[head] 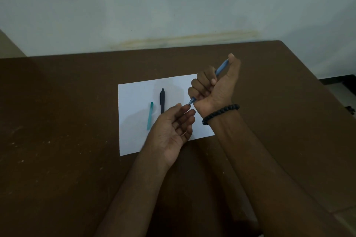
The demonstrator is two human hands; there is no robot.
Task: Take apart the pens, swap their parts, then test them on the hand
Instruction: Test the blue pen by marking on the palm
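My right hand (213, 84) grips a blue pen (221, 67) in a fist, thumb on its top end, tip pointing down-left. The pen's tip (189, 104) touches or nearly touches the fingertips of my left hand (173, 127), which is held palm up with relaxed fingers over the white paper (134, 92). A black pen (162, 100) lies on the paper, its lower end hidden behind my left hand. A teal pen (150, 115) lies to its left on the paper.
The paper lies on a brown table (57, 121) against a pale wall (173, 5). A black bead bracelet (221, 113) sits on my right wrist. The table's right edge runs diagonally at the far right.
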